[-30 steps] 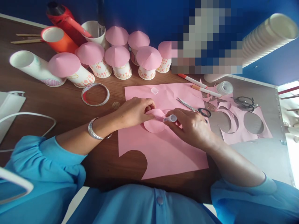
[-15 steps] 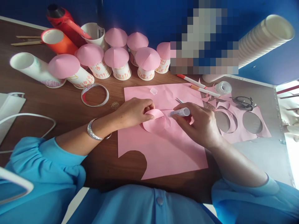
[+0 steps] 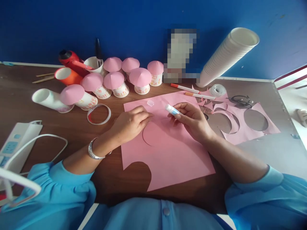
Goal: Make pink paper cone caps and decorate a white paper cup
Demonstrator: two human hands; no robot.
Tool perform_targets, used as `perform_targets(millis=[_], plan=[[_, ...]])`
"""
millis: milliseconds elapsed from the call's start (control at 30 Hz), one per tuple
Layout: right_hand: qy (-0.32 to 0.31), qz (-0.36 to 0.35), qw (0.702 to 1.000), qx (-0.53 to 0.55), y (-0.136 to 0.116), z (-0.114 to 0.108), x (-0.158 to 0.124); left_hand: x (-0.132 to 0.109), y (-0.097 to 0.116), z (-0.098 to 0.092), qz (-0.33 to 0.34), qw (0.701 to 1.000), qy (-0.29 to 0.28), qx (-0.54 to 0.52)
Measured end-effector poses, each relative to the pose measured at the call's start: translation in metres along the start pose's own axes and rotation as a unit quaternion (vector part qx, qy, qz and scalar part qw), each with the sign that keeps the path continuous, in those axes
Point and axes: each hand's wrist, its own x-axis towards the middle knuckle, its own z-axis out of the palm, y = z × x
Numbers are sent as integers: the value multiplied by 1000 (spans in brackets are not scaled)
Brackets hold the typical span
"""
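My left hand (image 3: 130, 123) rests with curled fingers on the upper left edge of a pink paper disc (image 3: 155, 134), pinning it flat on a large pink sheet (image 3: 168, 159). My right hand (image 3: 193, 119) hovers just right of the disc and grips a small white glue stick (image 3: 173, 110), its tip pointing up and left. A small clear cap (image 3: 150, 103) lies on the sheet above my left hand.
Several paper cups with pink cone roofs (image 3: 140, 80) stand at the back with a red cup (image 3: 64, 75) and a lying white cup (image 3: 48, 99). A tape ring (image 3: 99, 114), two markers (image 3: 189, 91), cut pink scraps (image 3: 249, 123), a cup stack (image 3: 227, 54) and a power strip (image 3: 14, 147) surround the sheet.
The disc has gone from curled and raised to lying flat. My right hand lifted the glue stick off the disc, up and slightly left. The camera view tilted up and back.
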Motion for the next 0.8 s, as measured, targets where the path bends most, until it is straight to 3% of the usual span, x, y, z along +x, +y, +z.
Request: perform_targets(millis=[100, 233, 400, 533, 633, 800], plan=[[18, -1, 1000, 5, -1, 1, 2, 10, -6, -9, 2, 999, 42, 31], [30, 7, 999, -6, -3, 4, 2, 31, -14, -13, 20, 997, 12, 78], [25, -8, 1000, -6, -3, 6, 2, 49, -27, 0, 28, 993, -3, 112], [33, -33, 998, -34, -3, 6, 3, 48, -27, 3, 8, 998, 41, 56], [62, -46, 993, -84, -5, 6, 4, 42, -17, 0, -23, 994, 94, -43], [81, -90, 976, -180, 1, 5, 3, 37, 1, -2, -28, 987, 66, -144]])
